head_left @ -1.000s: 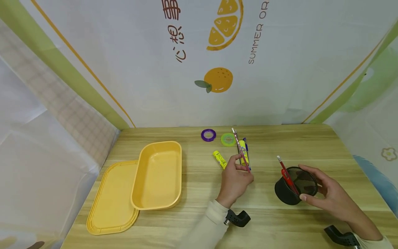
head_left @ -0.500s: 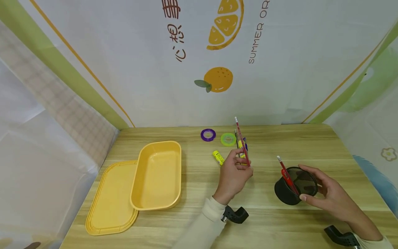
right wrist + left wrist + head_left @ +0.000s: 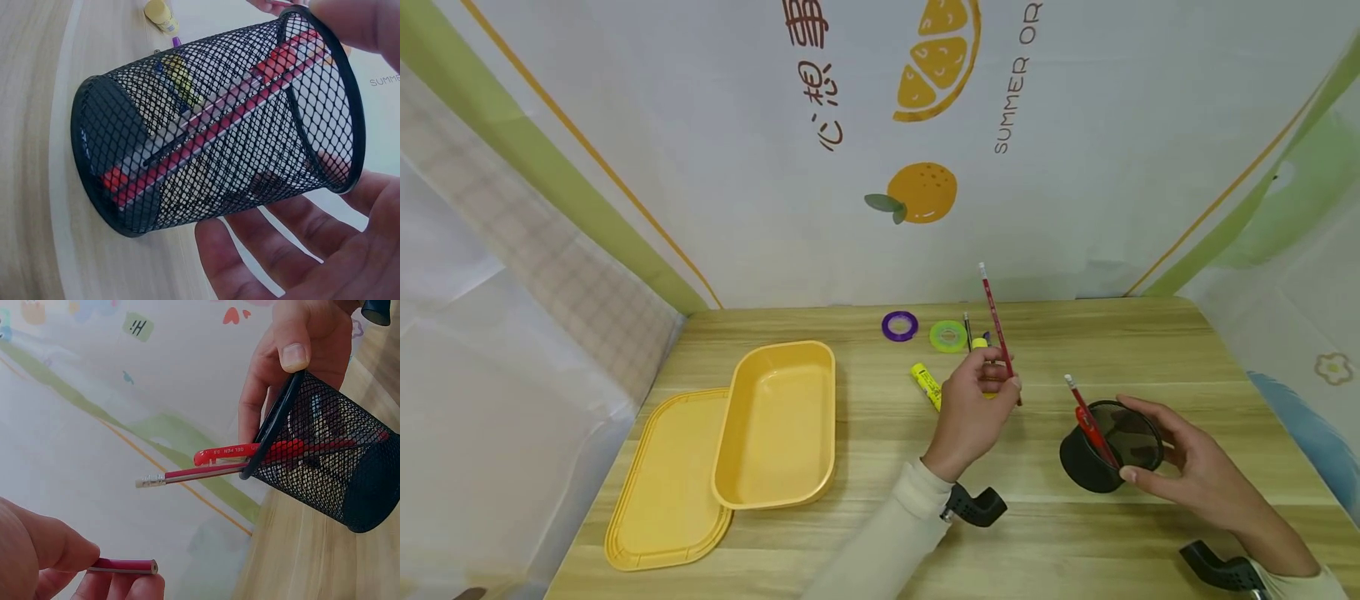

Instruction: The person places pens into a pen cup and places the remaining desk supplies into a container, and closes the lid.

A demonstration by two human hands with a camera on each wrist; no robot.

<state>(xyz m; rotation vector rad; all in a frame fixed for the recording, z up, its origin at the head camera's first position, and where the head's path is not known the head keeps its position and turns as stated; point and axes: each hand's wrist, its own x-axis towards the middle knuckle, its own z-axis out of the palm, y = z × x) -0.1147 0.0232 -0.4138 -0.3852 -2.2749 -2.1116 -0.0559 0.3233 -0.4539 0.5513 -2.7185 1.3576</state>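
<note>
My left hand pinches a red pencil between thumb and fingers, its eraser end pointing up and away. In the left wrist view the pencil's blunt lower end sticks out past the fingertips. To the right, my right hand grips a black mesh pen cup by its rim and side, the cup tilted with its mouth toward the left hand. Inside the cup lean a red gel pen and another red pencil. The held pencil is apart from the cup.
Behind the left hand lie a yellow glue stick, a yellow-capped stick partly hidden, a dark pencil, a green tape roll and a purple one. A yellow bin overlaps its lid at left.
My left hand has lifted the red pencil off the group of stationery and moved it slightly right, turning it more upright. The right hand and pen cup have stayed in place.
</note>
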